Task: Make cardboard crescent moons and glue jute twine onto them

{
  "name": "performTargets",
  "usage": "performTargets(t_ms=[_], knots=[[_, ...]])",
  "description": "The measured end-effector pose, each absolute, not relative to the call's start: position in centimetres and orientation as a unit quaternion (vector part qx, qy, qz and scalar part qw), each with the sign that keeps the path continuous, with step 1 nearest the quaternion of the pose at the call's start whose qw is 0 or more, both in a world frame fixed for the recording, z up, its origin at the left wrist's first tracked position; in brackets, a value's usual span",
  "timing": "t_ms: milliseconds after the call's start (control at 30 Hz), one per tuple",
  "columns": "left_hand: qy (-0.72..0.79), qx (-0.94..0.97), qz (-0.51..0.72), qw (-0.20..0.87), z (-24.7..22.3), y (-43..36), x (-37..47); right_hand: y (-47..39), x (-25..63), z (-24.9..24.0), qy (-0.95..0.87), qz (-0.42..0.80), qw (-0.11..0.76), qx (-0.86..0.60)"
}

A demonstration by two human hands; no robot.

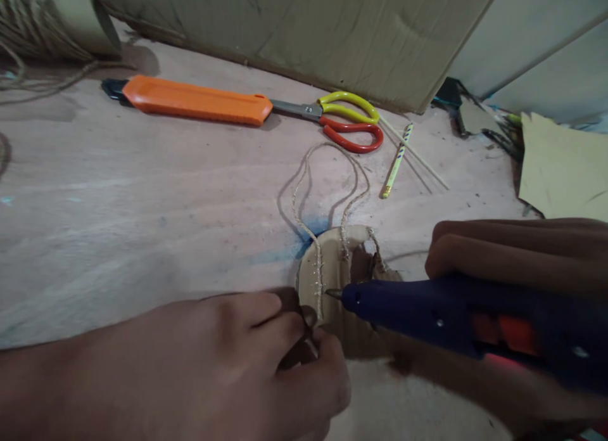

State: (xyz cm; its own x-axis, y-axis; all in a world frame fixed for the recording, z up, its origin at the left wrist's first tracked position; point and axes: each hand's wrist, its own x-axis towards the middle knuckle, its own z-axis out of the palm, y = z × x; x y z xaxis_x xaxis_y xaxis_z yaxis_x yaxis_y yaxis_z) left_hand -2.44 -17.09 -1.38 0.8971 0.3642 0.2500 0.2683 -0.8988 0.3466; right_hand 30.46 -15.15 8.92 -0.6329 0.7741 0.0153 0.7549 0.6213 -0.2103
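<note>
My left hand [266, 358] is closed, with thumb and fingers pinched at the near left edge of a rounded cardboard piece [308, 270]. Strands of twine [345, 219] run over this piece and loop out onto the table beyond it. My right hand [513, 251] grips a dark blue glue gun [403, 308] with an orange-red switch. The gun's metal nozzle points left, just over the cardboard, close beside one twine strand. Whether the tip touches the cardboard I cannot tell. My fingers hide part of the piece's near edge.
Beyond the hands lie an orange box cutter [194, 101], scissors [351, 137] with yellow and red handles, a thin stick [422, 159] and a pencil [398, 162]. A twine roll [42, 23] sits far left. A large cardboard sheet [308, 35] stands behind; scraps [565, 168] lie at right.
</note>
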Motion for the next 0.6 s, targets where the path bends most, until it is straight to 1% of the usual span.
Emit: performTargets(t_ms=[267, 400, 533, 600], knots=[[0.157, 0.968, 0.149, 0.130, -1.3, -16.2, -2.6, -15.5, 29.7, 9.4, -0.893, 0.071, 0.059, -0.441], [0.123, 0.969, 0.174, 0.124, -0.7, -15.9, -2.9, -15.6, 29.4, 9.3, -0.896, 0.052, 0.077, -0.435], [0.105, 0.969, 0.198, 0.102, -0.5, -15.1, -2.6, -15.8, 29.1, 9.0, -0.903, 0.071, 0.118, -0.408], [0.080, 0.971, 0.198, 0.107, -0.6, -14.5, -2.6, -16.0, 29.0, 8.8, -0.898, 0.079, 0.119, -0.416]])
